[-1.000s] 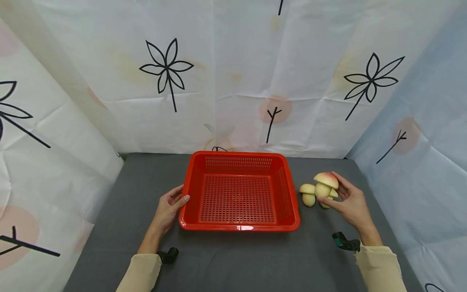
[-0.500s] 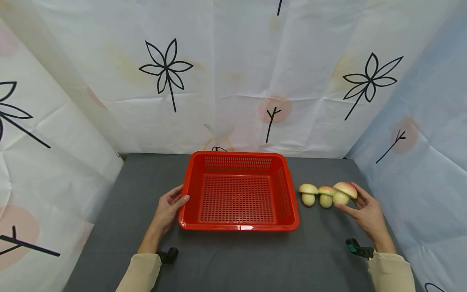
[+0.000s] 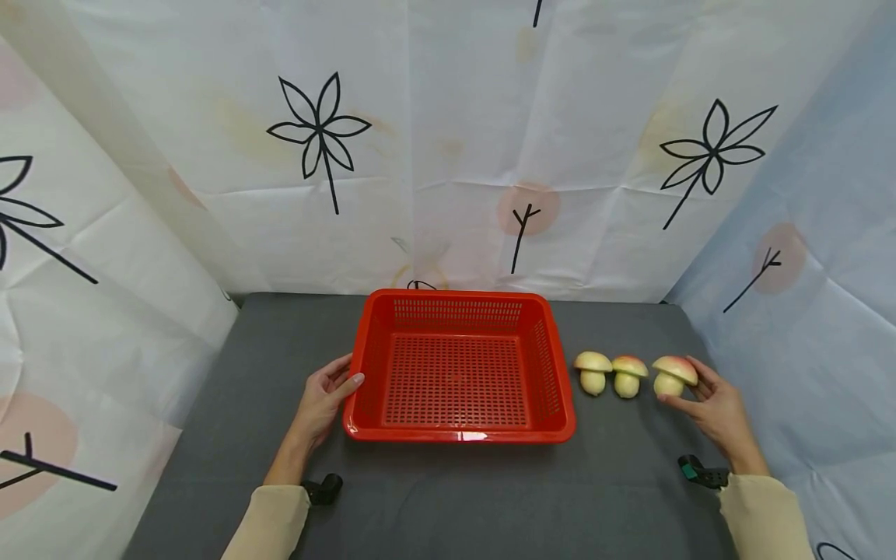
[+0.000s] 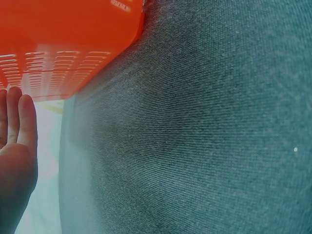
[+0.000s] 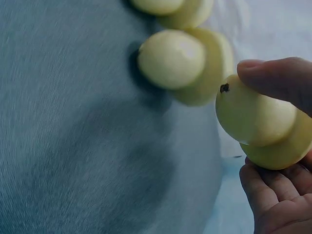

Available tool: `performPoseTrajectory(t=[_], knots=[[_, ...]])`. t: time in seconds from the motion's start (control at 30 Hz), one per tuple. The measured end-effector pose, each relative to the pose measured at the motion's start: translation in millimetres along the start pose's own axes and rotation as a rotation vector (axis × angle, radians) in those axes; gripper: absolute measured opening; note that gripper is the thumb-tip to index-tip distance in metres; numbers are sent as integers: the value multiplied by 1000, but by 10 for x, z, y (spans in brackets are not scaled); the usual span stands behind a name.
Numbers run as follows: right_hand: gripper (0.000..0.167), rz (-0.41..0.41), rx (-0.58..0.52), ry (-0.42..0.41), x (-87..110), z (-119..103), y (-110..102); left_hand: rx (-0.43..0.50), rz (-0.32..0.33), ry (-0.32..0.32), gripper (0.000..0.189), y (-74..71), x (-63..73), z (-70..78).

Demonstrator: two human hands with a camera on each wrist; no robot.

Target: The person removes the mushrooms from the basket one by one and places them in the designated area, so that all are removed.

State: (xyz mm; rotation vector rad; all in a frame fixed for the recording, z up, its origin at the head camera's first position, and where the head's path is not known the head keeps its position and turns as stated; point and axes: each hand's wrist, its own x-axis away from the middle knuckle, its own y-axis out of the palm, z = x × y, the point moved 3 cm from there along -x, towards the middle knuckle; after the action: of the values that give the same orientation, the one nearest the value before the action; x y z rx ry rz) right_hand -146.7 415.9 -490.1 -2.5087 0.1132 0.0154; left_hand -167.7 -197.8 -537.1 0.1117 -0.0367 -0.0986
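A red plastic basket point(image 3: 458, 434) with slotted walls lies in the middle of the table. My left hand point(image 3: 325, 400) grips its left side, thumb over the rim and fingers along the outer wall; in the left wrist view those fingers point(image 4: 28, 119) lie against the slotted side. My right hand point(image 3: 721, 412) holds a toy mushroom point(image 3: 673, 369) with a pinkish-yellow cap, pinched between thumb and fingers. In the right wrist view the held mushroom point(image 5: 253, 114) shows its round stem, with a dark spot at the end. Left of it two similar mushrooms stand side by side, a yellowish one point(image 3: 593, 372) and a red-tinged one point(image 3: 628, 375).
A grey cloth point(image 3: 448, 498) covers the table. White patterned fabric point(image 3: 448, 155) hangs behind it and along both sides. Black wrist cameras point(image 3: 323, 490) are strapped to both wrists.
My right hand has moved right and lower with its mushroom, away from the two others, and a gap now separates it from the red-tinged one. My left hand and the basket have stayed put.
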Motion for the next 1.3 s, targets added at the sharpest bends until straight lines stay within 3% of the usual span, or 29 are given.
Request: performPoseTrajectory(t=[0.53,0.9,1.3], knots=[[96,-96,106,95,-217,348,71,-4,-7,5,57,-6,2,2],[95,-172,154,101,-319,350,87,-4,-8,11,57,-3,0,-3],[95,-158,186,61,-388,348,113,-6,-3,9,58,-1,4,-6]])
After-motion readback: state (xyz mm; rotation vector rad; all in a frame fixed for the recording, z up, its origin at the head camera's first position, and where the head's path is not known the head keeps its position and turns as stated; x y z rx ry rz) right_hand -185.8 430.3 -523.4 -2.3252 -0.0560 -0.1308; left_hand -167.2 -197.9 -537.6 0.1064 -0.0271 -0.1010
